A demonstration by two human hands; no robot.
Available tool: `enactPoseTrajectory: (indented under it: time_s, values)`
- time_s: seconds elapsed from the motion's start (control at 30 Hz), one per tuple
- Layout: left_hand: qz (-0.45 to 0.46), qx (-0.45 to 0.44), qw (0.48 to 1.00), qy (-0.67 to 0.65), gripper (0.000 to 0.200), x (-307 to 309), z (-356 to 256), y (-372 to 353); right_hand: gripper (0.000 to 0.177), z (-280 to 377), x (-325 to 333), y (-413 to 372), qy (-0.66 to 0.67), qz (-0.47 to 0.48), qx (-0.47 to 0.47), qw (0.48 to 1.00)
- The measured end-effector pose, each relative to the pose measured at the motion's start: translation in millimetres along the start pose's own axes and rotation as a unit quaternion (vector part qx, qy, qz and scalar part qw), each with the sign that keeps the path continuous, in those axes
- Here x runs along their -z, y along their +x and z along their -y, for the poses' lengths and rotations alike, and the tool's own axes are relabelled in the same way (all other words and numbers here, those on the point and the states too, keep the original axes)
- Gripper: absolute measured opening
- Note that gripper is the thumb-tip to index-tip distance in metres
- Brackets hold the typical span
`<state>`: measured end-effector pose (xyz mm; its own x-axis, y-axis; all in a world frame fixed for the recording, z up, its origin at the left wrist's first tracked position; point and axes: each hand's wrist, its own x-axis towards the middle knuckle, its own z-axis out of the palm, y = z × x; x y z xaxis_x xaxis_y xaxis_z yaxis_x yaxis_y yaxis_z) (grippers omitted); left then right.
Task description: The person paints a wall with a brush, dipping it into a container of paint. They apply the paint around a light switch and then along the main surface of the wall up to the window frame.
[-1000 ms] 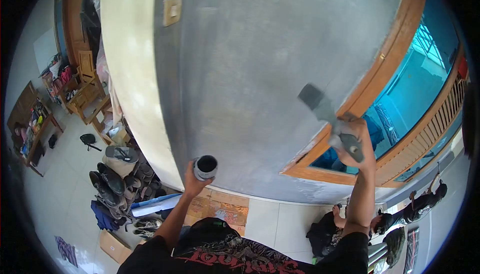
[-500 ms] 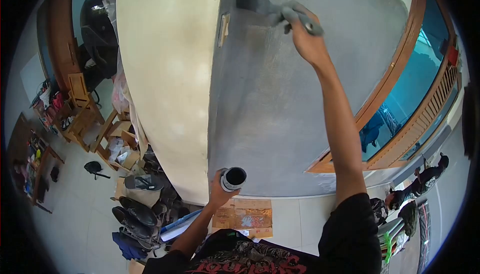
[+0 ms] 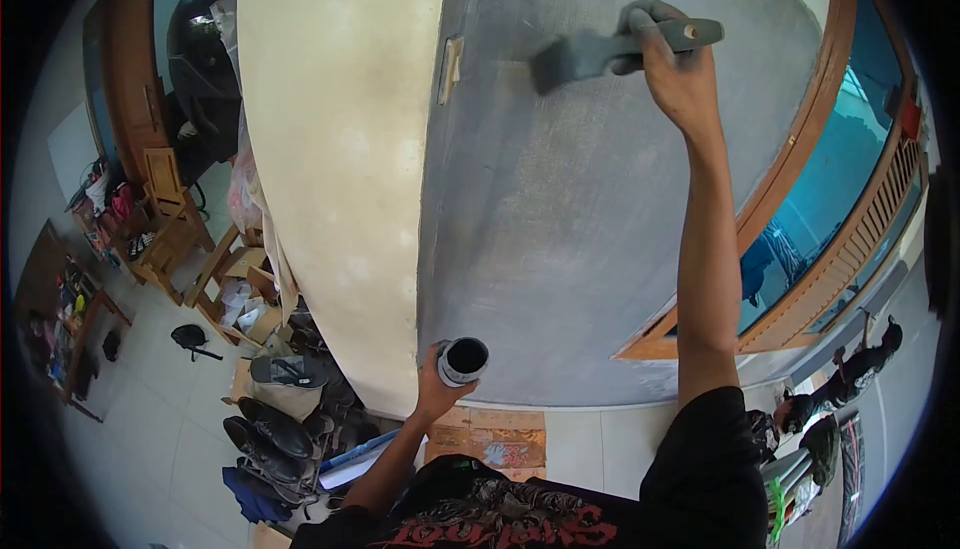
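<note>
My right hand [image 3: 668,64] is closed round the handle of a wide, paint-smeared paintbrush [image 3: 590,57]. Its dark bristles point left and lie at the grey wall [image 3: 570,249], slightly blurred; whether they touch it is hard to tell. Grey smears cover the fingers of this hand. Low down, my left hand [image 3: 436,389] grips a small round can [image 3: 463,362] from its left side, its dark opening facing me. A switch-like recess [image 3: 451,69] sits in the grey surface near its left edge, beside the cream wall [image 3: 335,179].
At right is a wood-framed window [image 3: 815,199] with blue glass. Shoes [image 3: 268,439] and boxes [image 3: 255,319] crowd the floor at left. Flattened cardboard [image 3: 490,439] lies below the wall. People in dark clothes [image 3: 850,369] are at the far right.
My right hand has moved right and slightly down, carrying the paintbrush away from the grey wall's left edge. My left hand and the can stay nearly where they were.
</note>
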<state>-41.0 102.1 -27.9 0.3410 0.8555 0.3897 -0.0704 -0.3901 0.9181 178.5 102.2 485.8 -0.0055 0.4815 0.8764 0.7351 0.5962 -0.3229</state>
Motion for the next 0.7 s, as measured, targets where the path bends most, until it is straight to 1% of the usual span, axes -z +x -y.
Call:
enactPoseTrajectory:
  time_s: [0.03, 0.07, 0.13, 0.2, 0.27, 0.33, 0.37, 0.43, 0.47, 0.53, 0.57, 0.63, 0.67, 0.7]
  values:
    - [-0.011, 0.003, 1.000, 0.008, 0.082, -2, -1, -1, 0.018, 2, -6, 1, 0.067, 0.000, 0.030, 0.997]
    - [-0.022, 0.007, 1.000, 0.016, 0.082, -4, -3, -1, 0.018, -1, -10, 5, 0.071, 0.001, 0.032, 0.997]
    - [-0.031, 0.006, 0.999, 0.026, 0.082, -9, -5, 1, 0.018, -12, -21, 18, 0.023, 0.015, 0.220, 0.975]
    - [-0.038, 0.008, 0.999, 0.035, 0.082, -15, -3, -1, 0.019, -16, -33, 22, 0.028, 0.005, 0.226, 0.974]
    - [-0.052, 0.005, 0.996, 0.075, 0.082, -22, 0, -2, 0.020, -29, -49, 27, 0.032, -0.006, 0.233, 0.972]
    - [-0.054, 0.006, 0.997, 0.061, 0.083, -34, -3, -2, 0.025, -58, -67, 28, -0.029, -0.052, 0.273, 0.960]
    - [-0.052, 0.006, 0.998, 0.046, 0.083, -38, -4, -2, 0.025, -64, -69, 24, -0.025, -0.054, 0.272, 0.961]
    - [-0.046, 0.020, 0.998, 0.032, 0.082, -45, -8, -3, 0.029, -75, -71, 18, -0.052, -0.025, 0.130, 0.990]
    - [-0.039, 0.033, 0.999, 0.014, 0.081, -47, -8, -4, 0.029, -72, -66, 15, -0.048, -0.028, 0.130, 0.990]
    - [-0.041, 0.020, 0.999, 0.017, 0.081, -51, -2, -5, 0.030, -67, -52, 10, -0.117, 0.061, 0.063, 0.989]
    - [-0.042, 0.009, 0.999, 0.015, 0.082, -54, -2, -6, 0.030, -72, -46, 9, -0.115, 0.061, 0.062, 0.990]
    - [-0.033, 0.030, 0.999, 0.024, 0.080, -56, -2, -10, 0.027, -88, -32, 6, -0.227, -0.002, 0.145, 0.963]
    - [-0.024, 0.049, 0.998, 0.029, 0.079, -57, -3, -10, 0.027, -82, -16, 0, -0.226, -0.001, 0.143, 0.964]
    - [-0.023, 0.051, 0.998, 0.031, 0.079, -58, -10, -10, 0.026, -63, 7, -8, -0.227, 0.002, 0.115, 0.967]
